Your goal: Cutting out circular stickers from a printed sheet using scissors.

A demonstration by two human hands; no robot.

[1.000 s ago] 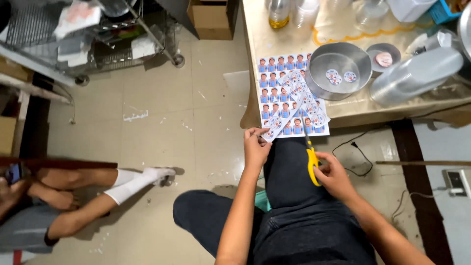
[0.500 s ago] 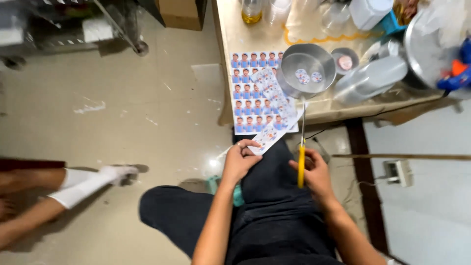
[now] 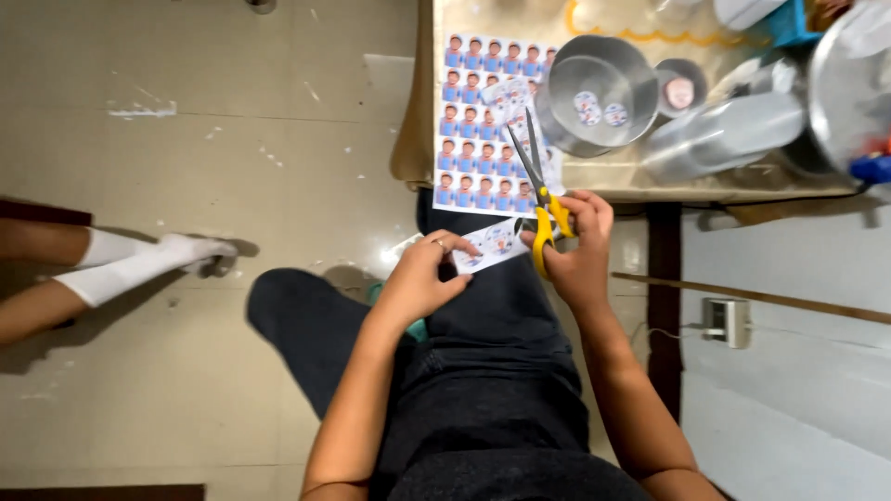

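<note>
My left hand pinches a small cut strip of printed photo stickers over my lap. In my right hand are yellow-handled scissors, blades open and pointing up over the table edge. A large sheet of small portrait photos lies on the low table just ahead, with a loose cut strip on top of it. Beside the sheet stands a steel bowl with a few round cut-outs inside.
A small dish, a lying plastic container and a large metal lid crowd the table's right part. Another person's leg in a white sock stretches across the tiled floor at left. A wall socket sits at right.
The view has shifted, bringing the table closer. The scissors swung from pointing straight up to slanting left over the sheet, and the cut strip dropped lower toward my lap.
</note>
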